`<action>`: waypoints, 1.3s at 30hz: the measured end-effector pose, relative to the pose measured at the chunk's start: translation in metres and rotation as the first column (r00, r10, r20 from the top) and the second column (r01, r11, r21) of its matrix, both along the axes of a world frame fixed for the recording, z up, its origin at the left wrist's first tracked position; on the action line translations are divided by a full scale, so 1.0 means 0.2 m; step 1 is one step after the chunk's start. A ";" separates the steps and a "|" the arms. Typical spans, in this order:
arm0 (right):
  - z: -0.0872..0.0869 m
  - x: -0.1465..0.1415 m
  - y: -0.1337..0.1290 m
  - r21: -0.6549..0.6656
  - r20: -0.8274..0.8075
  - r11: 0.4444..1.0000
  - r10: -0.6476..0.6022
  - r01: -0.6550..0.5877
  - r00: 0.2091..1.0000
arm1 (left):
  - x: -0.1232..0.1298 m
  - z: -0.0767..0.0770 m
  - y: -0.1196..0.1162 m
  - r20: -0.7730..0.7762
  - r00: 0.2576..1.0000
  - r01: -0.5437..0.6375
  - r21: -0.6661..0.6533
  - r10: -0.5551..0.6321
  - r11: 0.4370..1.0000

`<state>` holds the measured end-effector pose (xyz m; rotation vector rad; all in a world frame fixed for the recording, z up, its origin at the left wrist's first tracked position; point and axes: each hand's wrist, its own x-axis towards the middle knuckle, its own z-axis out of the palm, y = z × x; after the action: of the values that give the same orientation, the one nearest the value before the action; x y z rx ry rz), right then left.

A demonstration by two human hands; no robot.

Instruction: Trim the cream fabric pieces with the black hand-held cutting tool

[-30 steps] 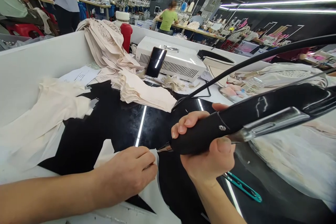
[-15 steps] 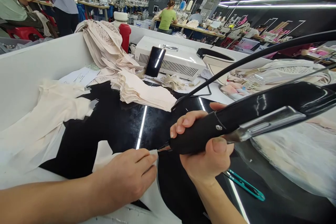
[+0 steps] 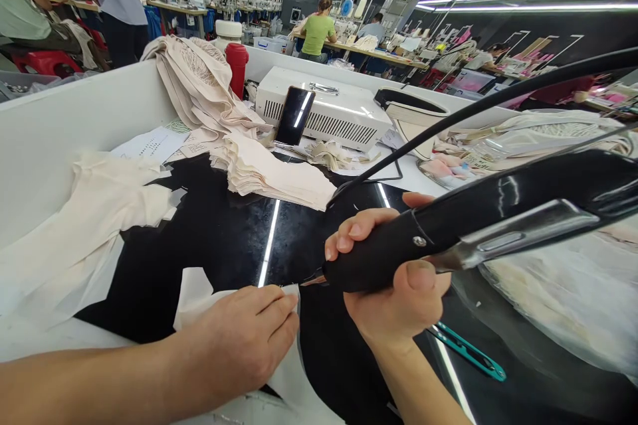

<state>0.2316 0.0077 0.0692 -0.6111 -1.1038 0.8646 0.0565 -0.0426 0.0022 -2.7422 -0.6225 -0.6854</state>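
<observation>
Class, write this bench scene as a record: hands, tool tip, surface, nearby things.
Left hand: fingers on pale piece, thumb's hold unclear
Right hand: wrapped around black handheld tool
Tool tip: beside the piece's edge, contact unclear
Surface: glossy black
Beyond hands: stack of cream fabric; phone before white vented box
Right of right wrist: teal tool

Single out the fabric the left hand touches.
The off-white fabric piece at bottom centre, under the left hand; no hand touches the layered cream fabric stack or leftmost cream fabric.
</observation>
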 end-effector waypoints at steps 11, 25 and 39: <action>-0.01 -0.02 -0.01 0.014 -0.007 1.000 0.008 -0.008 1.000 | 0.01 0.03 0.00 0.013 1.000 -0.015 0.065 0.014 0.998; -0.02 -0.04 -0.02 0.042 -0.035 0.999 0.012 -0.011 0.999 | 0.00 0.01 0.00 -0.022 1.000 0.015 0.085 -0.013 0.996; -0.03 -0.07 -0.01 0.085 -0.049 0.996 0.037 -0.033 0.998 | 0.01 0.01 -0.01 0.024 0.999 -0.032 0.059 0.030 0.998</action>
<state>0.2185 0.0055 0.0637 -0.4989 -1.1021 0.8549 0.0580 -0.0441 0.0042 -2.6681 -0.6375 -0.7174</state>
